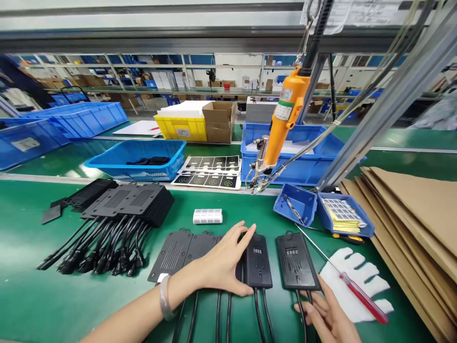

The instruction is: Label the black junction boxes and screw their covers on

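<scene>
Several flat black power units with cables lie in a row on the green mat. My left hand [223, 262] rests flat across one of them, fingers spread, fingertips touching the unit with a small display [257, 259]. My right hand [330, 314] sits at the near end of another display unit [296, 261], fingers curled around its cables [303, 309]. Two ribbed units [178, 253] lie left of my left hand.
A pile of black units with cables [117, 214] lies at left. A red-handled screwdriver [357, 290] rests on a white glove [360, 281]. An orange electric screwdriver [285, 119] hangs above. Blue trays [321, 209], cardboard sheets [410, 214], a white label block [207, 216], and blue bins [139, 159] are nearby.
</scene>
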`<action>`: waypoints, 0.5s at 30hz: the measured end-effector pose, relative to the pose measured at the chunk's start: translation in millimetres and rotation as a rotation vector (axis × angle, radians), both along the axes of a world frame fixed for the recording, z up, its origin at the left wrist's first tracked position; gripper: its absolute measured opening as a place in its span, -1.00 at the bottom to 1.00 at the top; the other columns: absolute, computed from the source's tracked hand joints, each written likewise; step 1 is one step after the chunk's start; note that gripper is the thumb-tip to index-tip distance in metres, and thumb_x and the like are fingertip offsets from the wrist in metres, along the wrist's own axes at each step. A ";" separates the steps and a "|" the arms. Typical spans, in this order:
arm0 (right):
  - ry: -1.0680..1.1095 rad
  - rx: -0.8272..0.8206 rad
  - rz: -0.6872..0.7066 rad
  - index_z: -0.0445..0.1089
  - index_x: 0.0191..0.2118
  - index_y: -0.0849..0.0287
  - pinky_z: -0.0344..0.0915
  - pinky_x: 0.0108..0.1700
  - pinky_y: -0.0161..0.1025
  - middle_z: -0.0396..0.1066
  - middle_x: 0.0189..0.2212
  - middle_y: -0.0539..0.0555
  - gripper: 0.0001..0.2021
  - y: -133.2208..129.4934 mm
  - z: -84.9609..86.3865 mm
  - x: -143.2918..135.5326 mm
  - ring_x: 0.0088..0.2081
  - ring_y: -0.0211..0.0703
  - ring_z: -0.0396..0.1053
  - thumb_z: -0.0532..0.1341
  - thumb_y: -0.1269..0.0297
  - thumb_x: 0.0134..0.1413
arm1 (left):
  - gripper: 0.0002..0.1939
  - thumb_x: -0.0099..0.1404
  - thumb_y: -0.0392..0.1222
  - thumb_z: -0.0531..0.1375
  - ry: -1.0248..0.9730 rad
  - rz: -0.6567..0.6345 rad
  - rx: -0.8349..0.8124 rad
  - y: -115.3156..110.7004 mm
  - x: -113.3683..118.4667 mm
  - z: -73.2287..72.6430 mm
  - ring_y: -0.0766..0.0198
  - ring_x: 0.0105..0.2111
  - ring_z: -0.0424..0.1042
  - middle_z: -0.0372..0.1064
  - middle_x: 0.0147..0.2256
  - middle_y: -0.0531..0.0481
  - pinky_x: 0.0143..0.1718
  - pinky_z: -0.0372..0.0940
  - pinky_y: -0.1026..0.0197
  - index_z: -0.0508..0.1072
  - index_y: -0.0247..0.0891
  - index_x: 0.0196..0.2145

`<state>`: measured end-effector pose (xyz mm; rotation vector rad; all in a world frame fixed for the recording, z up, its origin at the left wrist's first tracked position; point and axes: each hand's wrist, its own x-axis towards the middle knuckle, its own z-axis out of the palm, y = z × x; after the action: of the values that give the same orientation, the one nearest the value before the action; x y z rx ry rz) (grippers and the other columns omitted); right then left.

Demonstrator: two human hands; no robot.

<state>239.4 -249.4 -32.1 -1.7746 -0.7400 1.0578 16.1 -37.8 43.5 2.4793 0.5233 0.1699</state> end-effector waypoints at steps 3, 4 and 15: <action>-0.079 0.000 0.092 -0.19 0.39 0.20 0.46 -0.06 -0.17 0.44 0.02 0.32 -0.10 0.1 -9.6 11.4 0.01 0.06 0.47 0.15 -0.21 0.13 | 0.43 -0.06 0.14 0.44 0.044 -0.009 0.122 0.8 -0.8 -5.3 -0.35 0.37 -0.26 0.02 0.27 -0.41 0.27 -0.18 -0.45 -0.50 -0.21 0.40; -0.170 0.018 0.111 -0.10 0.37 0.20 0.47 -0.09 -0.19 0.49 -0.08 0.26 -0.16 0.4 -10.4 13.7 -0.06 0.03 0.49 0.16 -0.17 0.14 | 0.43 -0.06 0.16 0.44 0.052 -0.009 0.143 0.7 0.4 -6.9 -0.35 0.37 -0.23 0.05 0.26 -0.41 0.27 -0.21 -0.47 -0.50 -0.22 0.40; -0.683 0.025 0.163 0.32 0.20 0.09 0.33 -0.52 -0.31 0.34 -0.26 0.09 -0.46 6.6 17.2 16.6 -0.52 -0.25 0.31 0.08 -0.10 0.23 | 0.43 -0.19 0.11 0.48 0.182 0.006 0.225 -4.3 -3.4 13.7 -0.37 0.17 0.18 0.15 0.17 -0.48 0.15 0.15 -0.33 -0.28 -0.37 0.40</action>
<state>256.0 -242.8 -15.0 -2.0940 -1.3173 0.5163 12.7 -42.1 57.2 2.7296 0.6173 0.0052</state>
